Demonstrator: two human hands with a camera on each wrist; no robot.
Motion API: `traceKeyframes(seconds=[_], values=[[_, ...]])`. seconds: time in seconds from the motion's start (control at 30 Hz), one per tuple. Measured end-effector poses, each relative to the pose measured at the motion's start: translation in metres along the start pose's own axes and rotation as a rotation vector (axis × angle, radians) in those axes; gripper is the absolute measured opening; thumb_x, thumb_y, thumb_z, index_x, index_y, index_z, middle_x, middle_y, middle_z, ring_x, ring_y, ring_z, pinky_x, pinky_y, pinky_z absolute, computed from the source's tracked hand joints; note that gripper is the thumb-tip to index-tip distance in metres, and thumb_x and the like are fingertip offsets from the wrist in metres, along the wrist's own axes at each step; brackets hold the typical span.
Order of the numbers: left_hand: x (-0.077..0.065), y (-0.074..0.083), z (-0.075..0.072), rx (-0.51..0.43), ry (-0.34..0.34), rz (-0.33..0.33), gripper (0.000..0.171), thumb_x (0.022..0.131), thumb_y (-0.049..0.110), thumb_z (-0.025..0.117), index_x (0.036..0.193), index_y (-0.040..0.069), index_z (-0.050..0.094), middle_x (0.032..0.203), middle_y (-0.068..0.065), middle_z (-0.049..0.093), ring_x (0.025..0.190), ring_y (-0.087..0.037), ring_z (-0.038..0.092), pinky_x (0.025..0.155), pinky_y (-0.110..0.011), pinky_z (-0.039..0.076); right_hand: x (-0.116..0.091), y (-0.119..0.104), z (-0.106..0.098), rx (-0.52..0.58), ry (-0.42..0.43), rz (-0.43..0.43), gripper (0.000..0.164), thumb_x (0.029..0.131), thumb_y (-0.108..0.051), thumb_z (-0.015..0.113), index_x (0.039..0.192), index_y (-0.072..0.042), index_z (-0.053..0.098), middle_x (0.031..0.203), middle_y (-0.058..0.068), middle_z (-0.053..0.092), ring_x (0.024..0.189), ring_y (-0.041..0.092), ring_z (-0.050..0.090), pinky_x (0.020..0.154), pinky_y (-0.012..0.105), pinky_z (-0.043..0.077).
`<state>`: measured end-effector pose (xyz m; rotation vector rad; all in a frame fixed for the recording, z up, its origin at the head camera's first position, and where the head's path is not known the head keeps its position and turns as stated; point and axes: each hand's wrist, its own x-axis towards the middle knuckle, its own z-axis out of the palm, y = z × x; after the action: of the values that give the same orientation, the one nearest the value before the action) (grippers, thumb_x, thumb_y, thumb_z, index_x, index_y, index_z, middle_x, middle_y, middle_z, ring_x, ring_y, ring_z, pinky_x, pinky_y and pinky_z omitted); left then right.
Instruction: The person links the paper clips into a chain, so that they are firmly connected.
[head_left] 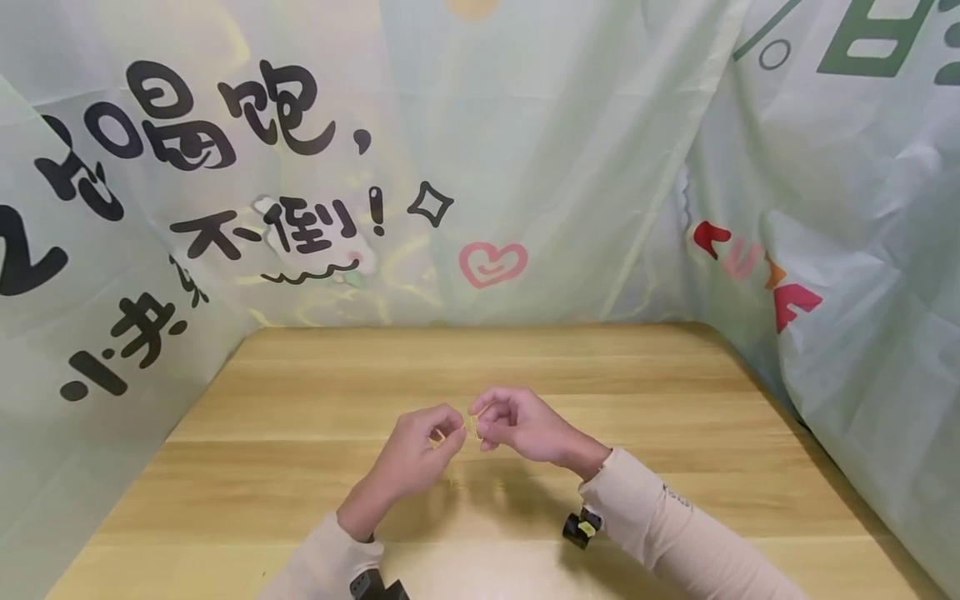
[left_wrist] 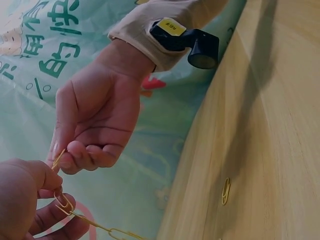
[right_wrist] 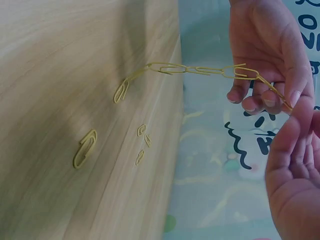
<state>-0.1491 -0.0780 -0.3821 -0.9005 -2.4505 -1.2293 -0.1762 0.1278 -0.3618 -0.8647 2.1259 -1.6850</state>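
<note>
Fingers of the left hand, closed in a pinch, gripped one end of a yellow paperclip chain; just beside, at their three o'clock in the head view, the right hand pinched a clip. In the right wrist view, the chain's long axis ran from the left fingers toward nine o'clock.

A table is under the fingers. Behind them hangs cloth with a pink heart; to their right, red shapes, maybe leaves.
</note>
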Motion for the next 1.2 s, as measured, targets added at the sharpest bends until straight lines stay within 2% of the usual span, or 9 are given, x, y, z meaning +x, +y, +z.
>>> traceKeyframes(seconds=[0.1,0.33,0.47,0.57,0.73,0.93,1.07,1.2], values=[[0.001,-0.001,0.001,0.007,0.009,-0.001,0.008,0.091,0.009,0.059,0.085,0.011,0.064,0.078,0.006,0.065,0.076,-0.014,0.062,0.067,-0.030,0.053,0.000,-0.004,-0.002,-0.045,0.007,-0.001,0.020,0.093,0.006,0.051,0.112,0.010,0.055,0.086,0.008,0.062,0.076,0.023,0.063,0.075,0.045,0.056],[0.003,-0.003,0.002,0.009,0.003,-0.020,0.007,0.091,0.009,0.061,0.086,0.011,0.064,0.078,0.007,0.064,0.077,-0.013,0.062,0.068,-0.032,0.054,-0.001,-0.010,-0.007,-0.117,0.056,-0.005,0.018,0.094,0.002,0.050,0.111,0.006,0.055,0.087,0.007,0.059,0.079,0.028,0.060,0.074,0.035,0.054],[0.003,-0.003,0.002,0.005,-0.006,-0.031,0.007,0.092,0.010,0.061,0.086,0.011,0.064,0.078,0.008,0.064,0.077,-0.013,0.062,0.068,-0.029,0.053,0.000,-0.013,-0.009,-0.164,0.068,-0.028,0.017,0.095,-0.001,0.052,0.111,0.004,0.056,0.085,0.007,0.059,0.076,0.024,0.060,0.072,0.035,0.054],[0.003,-0.002,0.002,-0.001,-0.016,-0.033,0.007,0.092,0.010,0.060,0.086,0.011,0.064,0.077,0.008,0.064,0.077,-0.013,0.062,0.068,-0.029,0.052,0.002,-0.018,-0.011,-0.224,0.068,-0.052,0.015,0.095,-0.002,0.053,0.110,0.001,0.057,0.084,0.005,0.060,0.071,0.019,0.058,0.065,0.032,0.053],[0.002,-0.001,0.002,-0.008,-0.027,-0.022,0.008,0.093,0.010,0.059,0.087,0.010,0.064,0.077,0.009,0.064,0.077,-0.013,0.061,0.067,-0.031,0.053,0.004,-0.025,-0.013,-0.314,0.055,-0.104,0.013,0.096,-0.004,0.056,0.108,-0.002,0.058,0.080,0.004,0.060,0.063,0.018,0.055,0.056,0.027,0.046],[0.000,-0.001,0.002,-0.014,-0.060,-0.039,0.007,0.093,0.011,0.059,0.088,0.010,0.064,0.079,0.008,0.064,0.077,-0.012,0.060,0.068,-0.030,0.052,0.007,-0.029,-0.012,-0.373,0.042,-0.161,0.013,0.093,-0.003,0.060,0.107,-0.002,0.059,0.078,0.003,0.062,0.061,0.011,0.055,0.059,0.027,0.049],[-0.001,-0.002,0.003,-0.018,-0.085,-0.072,0.009,0.095,0.015,0.060,0.096,0.008,0.065,0.084,0.005,0.066,0.081,-0.013,0.062,0.070,-0.029,0.052,0.009,-0.030,-0.009,-0.399,0.031,-0.195,0.012,0.092,-0.003,0.062,0.105,-0.002,0.060,0.077,-0.003,0.061,0.061,0.008,0.055,0.064,0.028,0.050],[-0.002,-0.001,0.004,-0.059,-0.094,-0.100,0.022,0.098,0.020,0.056,0.111,0.004,0.064,0.092,0.000,0.067,0.086,-0.016,0.063,0.072,-0.028,0.053,0.010,-0.032,-0.008,-0.418,0.026,-0.214,0.012,0.091,-0.002,0.063,0.103,-0.003,0.060,0.077,-0.004,0.061,0.061,0.007,0.054,0.064,0.027,0.049]])
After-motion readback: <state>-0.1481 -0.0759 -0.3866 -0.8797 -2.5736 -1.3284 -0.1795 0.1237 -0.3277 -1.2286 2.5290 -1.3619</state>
